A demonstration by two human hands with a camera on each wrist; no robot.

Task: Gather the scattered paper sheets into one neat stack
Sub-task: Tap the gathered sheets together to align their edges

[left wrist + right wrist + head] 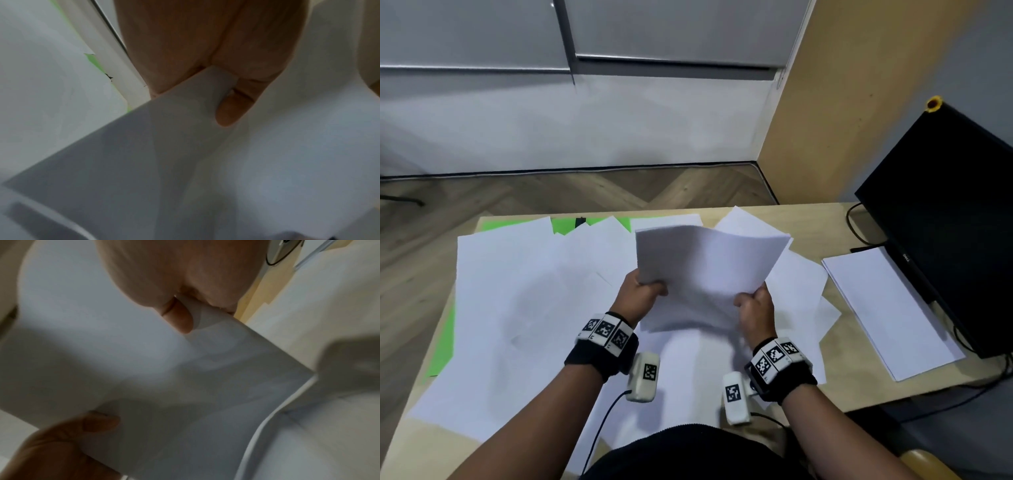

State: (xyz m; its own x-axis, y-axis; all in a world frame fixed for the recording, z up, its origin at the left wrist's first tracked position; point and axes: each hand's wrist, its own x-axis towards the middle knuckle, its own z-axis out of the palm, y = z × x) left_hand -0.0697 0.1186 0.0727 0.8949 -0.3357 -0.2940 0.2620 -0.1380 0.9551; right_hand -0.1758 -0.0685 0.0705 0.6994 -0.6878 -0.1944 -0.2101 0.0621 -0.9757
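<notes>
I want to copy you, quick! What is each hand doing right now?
Left hand: grips the left edge of the bundle of paper, lifted off the table.
Right hand: grips the right edge of the same bundle.

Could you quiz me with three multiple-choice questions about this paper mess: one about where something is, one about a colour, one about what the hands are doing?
1. Where is the tidy separate stack?
A. Beside the monitor
B. On the floor
C. On a chair

2. What colour shows under the scattered sheets?
A. Red
B. Green
C. Blue

3. How is the lifted bundle held?
A. One hand only
B. Lying flat, untouched
C. Both hands

Answers:
A: the stack lies by the monitor.
B: green peeks out at the table's edges.
C: left hand and right hand grip the bundle.
</notes>
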